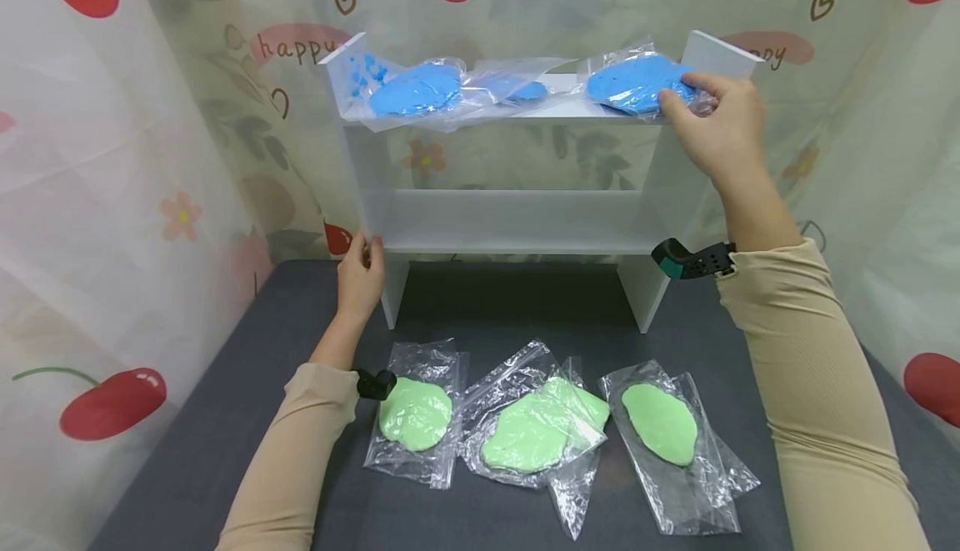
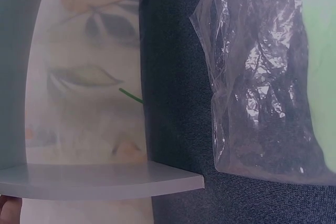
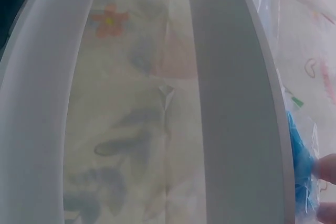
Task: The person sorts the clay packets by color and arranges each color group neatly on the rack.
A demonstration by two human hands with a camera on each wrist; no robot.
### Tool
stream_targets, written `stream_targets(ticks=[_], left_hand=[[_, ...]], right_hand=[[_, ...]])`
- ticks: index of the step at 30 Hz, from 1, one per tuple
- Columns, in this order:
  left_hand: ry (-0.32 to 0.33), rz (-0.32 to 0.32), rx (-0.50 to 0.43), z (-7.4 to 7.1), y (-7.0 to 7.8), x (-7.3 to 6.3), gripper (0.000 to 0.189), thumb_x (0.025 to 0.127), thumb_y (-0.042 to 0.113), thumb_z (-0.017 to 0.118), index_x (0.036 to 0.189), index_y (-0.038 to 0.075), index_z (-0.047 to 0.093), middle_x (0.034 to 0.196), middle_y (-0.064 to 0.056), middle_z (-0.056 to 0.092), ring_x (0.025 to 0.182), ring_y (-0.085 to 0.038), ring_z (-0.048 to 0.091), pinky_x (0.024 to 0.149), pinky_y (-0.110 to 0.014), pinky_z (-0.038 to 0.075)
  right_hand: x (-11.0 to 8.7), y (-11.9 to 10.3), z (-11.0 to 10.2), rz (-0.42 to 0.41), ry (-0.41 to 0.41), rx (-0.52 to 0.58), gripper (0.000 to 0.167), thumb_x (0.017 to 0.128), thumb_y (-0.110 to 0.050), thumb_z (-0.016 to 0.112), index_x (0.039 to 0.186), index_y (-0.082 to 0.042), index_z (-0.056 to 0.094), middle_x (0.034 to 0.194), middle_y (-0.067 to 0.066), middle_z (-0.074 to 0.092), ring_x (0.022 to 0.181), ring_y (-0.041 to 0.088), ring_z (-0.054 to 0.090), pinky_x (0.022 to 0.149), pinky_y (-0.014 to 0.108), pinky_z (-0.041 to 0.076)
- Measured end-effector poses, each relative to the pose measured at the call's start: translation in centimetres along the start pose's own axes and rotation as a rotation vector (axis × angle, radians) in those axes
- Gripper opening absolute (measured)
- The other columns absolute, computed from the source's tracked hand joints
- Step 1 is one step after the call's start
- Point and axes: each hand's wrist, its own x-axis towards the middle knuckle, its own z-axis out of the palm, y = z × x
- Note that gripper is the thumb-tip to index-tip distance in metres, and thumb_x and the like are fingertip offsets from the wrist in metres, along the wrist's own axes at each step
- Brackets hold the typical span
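A white two-tier shelf stands on the dark table. At its left side my left hand grips the side panel's edge; only a fingertip shows in the left wrist view. Up on the top board, my right hand pinches the right end of a clear bag of blue clay-like stuff, also seen at the edge of the right wrist view. Two more bags lie to its left on that board: a larger blue one and a partly covered one.
In front of the shelf, clear zip bags with flat light-green lumps lie on the table: one left, an overlapping pair in the middle, one right. Behind hangs a cherry-patterned cloth. The shelf's lower board is bare white.
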Motion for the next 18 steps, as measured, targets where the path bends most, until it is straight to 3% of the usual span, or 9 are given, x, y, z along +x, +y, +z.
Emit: stream_targets(ticks=[4,10,15,18], left_hand=[[0.011,0.006,0.003,0.0,0.1,-0.1,0.04,0.1,0.024,0.038,0.138,0.013,0.045,0.13,-0.02,0.056,0.112,-0.035,0.06,0.08,-0.05,0.049],[0.021,0.008,0.008,0.0,0.0,0.0,0.039,0.1,0.024,0.038,0.136,0.012,0.046,0.129,-0.02,0.057,0.111,-0.036,0.06,0.08,-0.05,0.049],[0.009,-0.003,-0.006,0.0,-0.1,0.0,0.04,0.1,0.024,0.038,0.138,0.013,0.045,0.133,-0.02,0.054,0.119,-0.035,0.056,0.088,-0.051,0.048],[0.002,-0.008,-0.015,0.0,0.0,0.0,0.041,0.1,0.024,0.038,0.139,0.013,0.044,0.134,-0.02,0.053,0.121,-0.035,0.054,0.091,-0.051,0.047]], right_hand=[[0.0,0.1,0.0,-0.004,-0.003,-0.023,0.055,0.09,-0.042,0.052,0.137,-0.013,0.049,0.14,0.018,0.036,0.107,0.007,0.032,0.085,0.021,0.031],[-0.3,0.2,0.0,-0.023,-0.008,-0.011,0.055,0.09,-0.042,0.051,0.137,-0.014,0.048,0.141,0.017,0.036,0.111,0.01,0.033,0.09,0.026,0.032],[-0.8,0.5,-0.1,-0.017,-0.004,0.071,0.052,0.09,-0.041,0.053,0.136,-0.016,0.05,0.129,0.004,0.039,0.101,0.004,0.036,0.083,0.02,0.037],[-1.1,0.6,-0.2,-0.019,0.005,0.128,0.048,0.09,-0.037,0.055,0.133,-0.015,0.052,0.119,-0.006,0.037,0.102,0.004,0.041,0.086,0.019,0.042]])
